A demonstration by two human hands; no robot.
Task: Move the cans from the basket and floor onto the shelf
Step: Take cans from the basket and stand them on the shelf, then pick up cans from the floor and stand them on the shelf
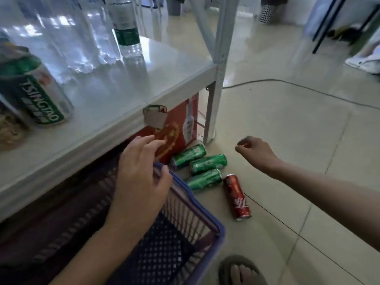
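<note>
Three green cans lie on their sides on the tiled floor: one (188, 156), a second (208, 163) and a third (204, 179). A red can (236, 197) lies just right of them. The blue mesh basket (209, 219) stands at the lower left, and no cans show inside it. My left hand (139, 182) hovers over the basket's far rim, fingers apart, holding nothing. My right hand (254, 153) hangs above the floor to the right of the cans, fingers loosely curled with nothing in them. A green Tsingtao can (39, 93) stands on the white shelf (123, 95) at the left.
Clear water bottles (126, 27) stand at the back of the shelf. A red carton (174, 132) sits under the shelf behind the cans. The shelf's white leg (216, 79) rises beside them. A cable (287, 82) crosses the floor. My sandalled foot (240, 270) is at the bottom.
</note>
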